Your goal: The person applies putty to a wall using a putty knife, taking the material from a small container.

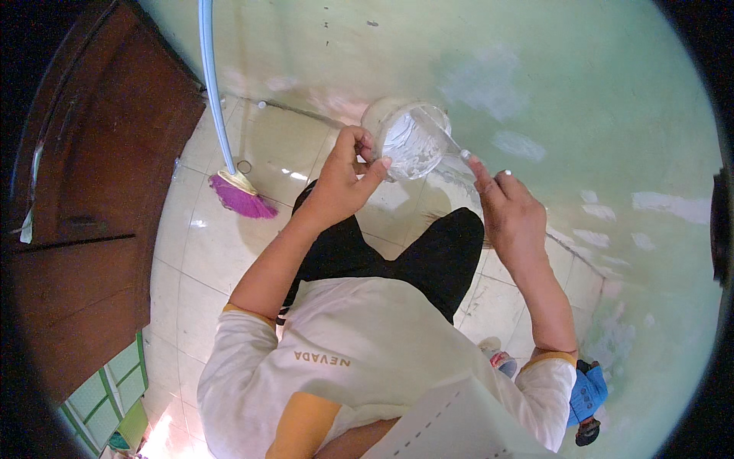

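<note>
My left hand (348,174) grips the rim of a round pale tub (371,115), thumb on the near edge and fingers curled at its side. The tub is tilted toward me, and thick white paste (403,145) coats its inside. In my right hand (514,214) is a putty knife (453,143), held by its handle with the index finger stretched along it. Its blade reaches over the tub's right rim into the opening. A white smear shows on a finger of the right hand.
A pale green wall (581,69) with white patches (487,83) stands ahead and right. On the tiled floor (202,260) at left rests a purple-bristled broom (245,197). A brown wooden panel (99,153) stands far left. At lower right is a blue item (587,394), unclear in kind.
</note>
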